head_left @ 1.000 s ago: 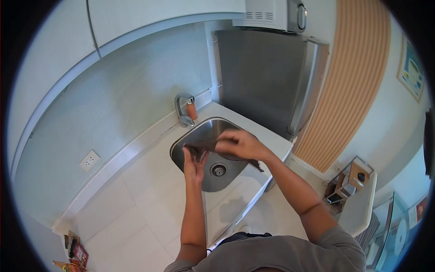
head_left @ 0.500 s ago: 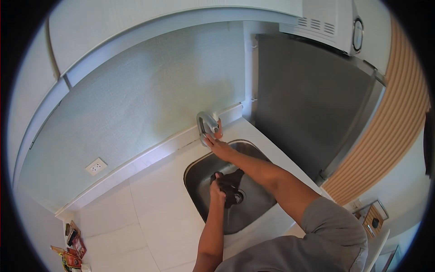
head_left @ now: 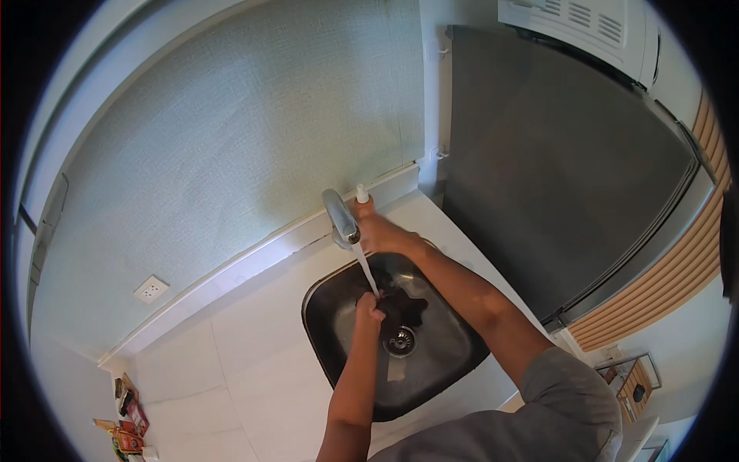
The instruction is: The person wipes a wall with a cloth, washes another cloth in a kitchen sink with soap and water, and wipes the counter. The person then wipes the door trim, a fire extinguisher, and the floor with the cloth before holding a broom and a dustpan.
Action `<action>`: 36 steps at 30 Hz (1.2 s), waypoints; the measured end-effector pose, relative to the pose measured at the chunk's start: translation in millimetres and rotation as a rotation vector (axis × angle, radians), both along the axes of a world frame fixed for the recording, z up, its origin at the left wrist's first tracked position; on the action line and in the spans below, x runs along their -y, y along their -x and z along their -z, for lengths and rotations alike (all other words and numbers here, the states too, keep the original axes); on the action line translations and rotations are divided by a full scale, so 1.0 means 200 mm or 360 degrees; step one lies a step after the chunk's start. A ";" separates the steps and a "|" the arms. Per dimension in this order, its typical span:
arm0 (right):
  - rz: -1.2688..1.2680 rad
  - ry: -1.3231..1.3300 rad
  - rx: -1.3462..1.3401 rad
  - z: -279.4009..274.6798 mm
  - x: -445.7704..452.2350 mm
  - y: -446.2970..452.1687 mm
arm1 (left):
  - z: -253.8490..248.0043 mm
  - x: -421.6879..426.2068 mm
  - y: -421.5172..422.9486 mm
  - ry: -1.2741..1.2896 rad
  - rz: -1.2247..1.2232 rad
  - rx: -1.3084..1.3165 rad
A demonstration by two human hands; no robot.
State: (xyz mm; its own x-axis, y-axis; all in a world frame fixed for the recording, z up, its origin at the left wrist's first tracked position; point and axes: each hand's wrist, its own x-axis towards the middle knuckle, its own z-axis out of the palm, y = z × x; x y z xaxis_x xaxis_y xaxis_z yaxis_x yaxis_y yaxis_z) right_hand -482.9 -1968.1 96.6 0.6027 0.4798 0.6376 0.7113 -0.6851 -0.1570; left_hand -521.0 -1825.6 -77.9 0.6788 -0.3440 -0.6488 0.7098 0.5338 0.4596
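Note:
In the sink (head_left: 454, 366), my left hand (head_left: 369, 306) is closed on a wet dark cloth (head_left: 410, 309), which droops to the right above the drain. Water streams from the chrome faucet (head_left: 337, 212) onto the cloth near my fingers. My right hand (head_left: 379, 231) reaches to the faucet's right side and looks closed about it, though the spout hides part of the fingers. Its thumb points up beside a small white-topped bottle (head_left: 362, 192) behind the faucet.
White countertop (head_left: 262, 362) extends left of the sink, with several colourful packets (head_left: 127, 431) at its far-left end. A wall outlet (head_left: 152, 289) is above it. The grey refrigerator (head_left: 562, 169) stands right of the counter, with a white appliance (head_left: 589, 35) on top.
Water now runs from the faucet; none was visible falling from the spout before. My right hand has shifted round to the faucet's right side. My left hand still holds the cloth.

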 end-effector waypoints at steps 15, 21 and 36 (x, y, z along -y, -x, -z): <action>0.0400 -0.1812 -0.0679 0.09 0.06 0.26 | -0.16 0.00 0.36 -0.0176 -0.0236 -0.0186; 0.0084 -0.1140 -0.1523 0.04 0.15 0.96 | -0.30 0.02 0.54 0.0186 0.0218 -0.0139; 0.0869 -0.1138 -0.1842 0.04 0.04 1.42 | -0.36 0.06 0.68 0.0742 0.0593 0.0285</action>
State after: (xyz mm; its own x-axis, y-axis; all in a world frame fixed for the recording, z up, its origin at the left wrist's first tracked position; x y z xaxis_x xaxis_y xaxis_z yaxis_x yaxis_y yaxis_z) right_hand -766.4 -1975.5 88.4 0.9316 -0.1746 -0.3188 -0.3616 -0.3549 -0.8621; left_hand -656.6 -1837.8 -5.5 0.5430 -0.7983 -0.2604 0.8204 0.4384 0.3670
